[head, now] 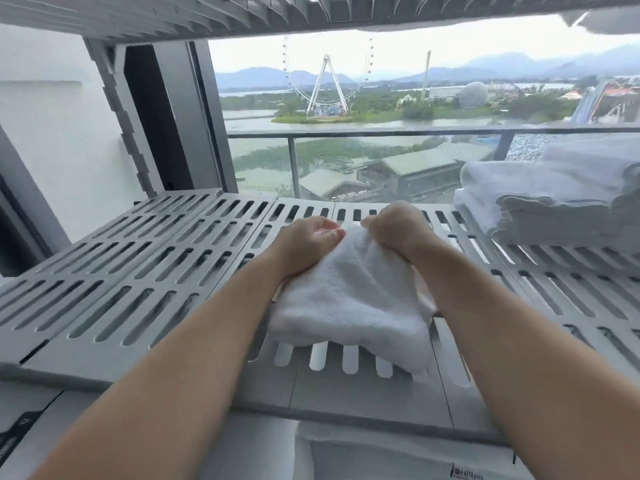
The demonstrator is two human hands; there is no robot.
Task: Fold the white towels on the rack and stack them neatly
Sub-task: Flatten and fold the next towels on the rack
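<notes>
- The towel is in the middle of the slotted shelf, bunched at its far end and lifted there, with its near end draped down onto the slats close to the front edge.
- My left hand has its fingers curled in and pinches the far edge of the towel from the left side.
- My right hand is closed in a fist on the same far edge, gripping a gather of cloth. The two hands sit close together, almost touching.
- I judge this as the middle of a fold: the cloth looks doubled already, but it is rumpled and its edges are not lined up, so it is not ready to stack.
- The next move, as I see it, calls for drawing the hands apart to pull the far edge straight, then laying the towel flat on the slats and bringing one end over the other with the corners matched.
- I cannot tell how many layers are in the bundle, as the underside is hidden.
- To the right, well apart from my hands, a stack of folded towels rests on the same shelf. That is where I judge this one should go, set square on top.
- Above, an upper shelf crosses the view, with more white cloth hanging over its right end, so I take it more folding is left.
- Beyond the rack is a window with a balcony rail.
</notes>
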